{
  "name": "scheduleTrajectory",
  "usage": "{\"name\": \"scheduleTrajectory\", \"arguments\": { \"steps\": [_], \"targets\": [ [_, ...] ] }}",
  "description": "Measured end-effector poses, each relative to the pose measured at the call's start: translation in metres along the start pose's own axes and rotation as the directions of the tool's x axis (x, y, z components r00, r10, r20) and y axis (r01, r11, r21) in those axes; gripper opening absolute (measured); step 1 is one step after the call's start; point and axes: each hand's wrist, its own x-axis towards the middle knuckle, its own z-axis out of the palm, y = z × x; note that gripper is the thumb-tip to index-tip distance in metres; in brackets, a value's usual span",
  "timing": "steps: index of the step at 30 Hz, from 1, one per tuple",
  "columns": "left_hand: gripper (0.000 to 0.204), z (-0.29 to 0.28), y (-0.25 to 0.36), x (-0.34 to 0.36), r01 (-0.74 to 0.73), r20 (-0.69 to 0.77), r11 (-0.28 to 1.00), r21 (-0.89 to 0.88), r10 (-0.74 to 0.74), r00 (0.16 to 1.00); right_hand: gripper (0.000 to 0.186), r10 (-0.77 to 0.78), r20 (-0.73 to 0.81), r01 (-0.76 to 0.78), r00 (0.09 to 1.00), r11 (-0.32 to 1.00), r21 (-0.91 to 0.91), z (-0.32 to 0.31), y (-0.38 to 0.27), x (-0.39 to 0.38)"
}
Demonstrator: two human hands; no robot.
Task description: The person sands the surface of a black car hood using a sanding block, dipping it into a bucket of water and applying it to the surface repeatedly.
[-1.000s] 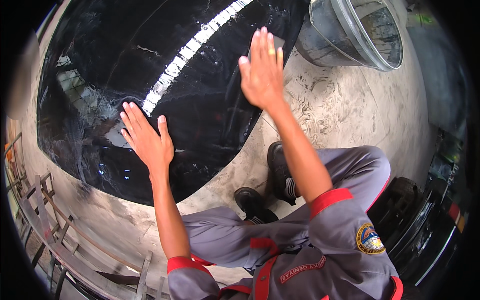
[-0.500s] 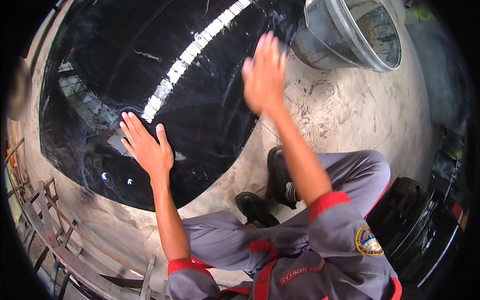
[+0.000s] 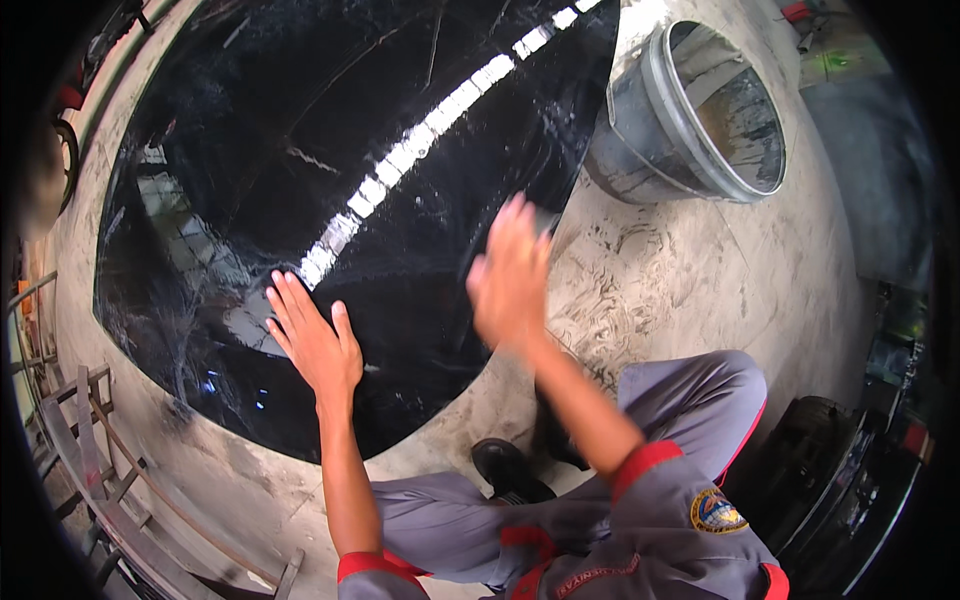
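A large glossy black curved panel (image 3: 400, 230), apparently a vehicle body part, lies before me, wet-looking with pale smears and a bright reflected strip. My left hand (image 3: 318, 345) rests flat on its near left part, fingers stretched and thumb apart, holding nothing. Over the panel's right edge side, my right hand (image 3: 510, 280) is smeared by motion, with its palm toward the surface. A small flat grey piece (image 3: 546, 220) shows beside its fingertips and appears to be under that hand; most of it is hidden, so its kind cannot be made out.
A grey bucket (image 3: 650, 140) stands beyond the panel's right edge on the stained concrete floor (image 3: 690, 290). Metal frame bars (image 3: 130, 480) lie at the lower left. A dark tyre-like object (image 3: 810, 450) is at the right. My crossed legs are close to the panel.
My right hand has moved nearer to me along the panel, the grey piece moving with it. My left hand stays flat in about the same place. The whole view has shifted slightly.
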Motion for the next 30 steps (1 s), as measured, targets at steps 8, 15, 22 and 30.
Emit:
{"name": "scheduleTrajectory", "arguments": {
  "steps": [8, 15, 22, 30],
  "targets": [
    [0.071, 0.0, 0.011, 0.001, -0.019, 0.0, 1.0, -0.02, 0.019, 1.0, 0.069, -0.001, -0.127, 0.012, 0.992, 0.996, 0.086, -0.002, 0.074, 0.077],
    [0.069, -0.004, -0.004, -0.002, 0.006, 0.009, 1.0, 0.011, -0.006, 1.0, 0.072, -0.067, 0.019, 0.065, 0.998, 0.994, 0.093, 0.004, 0.002, -0.008],
    [0.067, -0.003, 0.001, -0.002, -0.024, -0.004, 1.0, 0.008, 0.024, 1.0, 0.065, -0.024, -0.16, 0.056, 0.987, 0.978, 0.199, 0.0, 0.041, 0.047],
    [0.069, -0.005, -0.007, -0.001, -0.015, 0.018, 1.0, 0.003, 0.014, 1.0, 0.069, -0.033, -0.148, 0.045, 0.988, 0.996, 0.079, 0.007, 0.023, 0.036]
  ]
}}
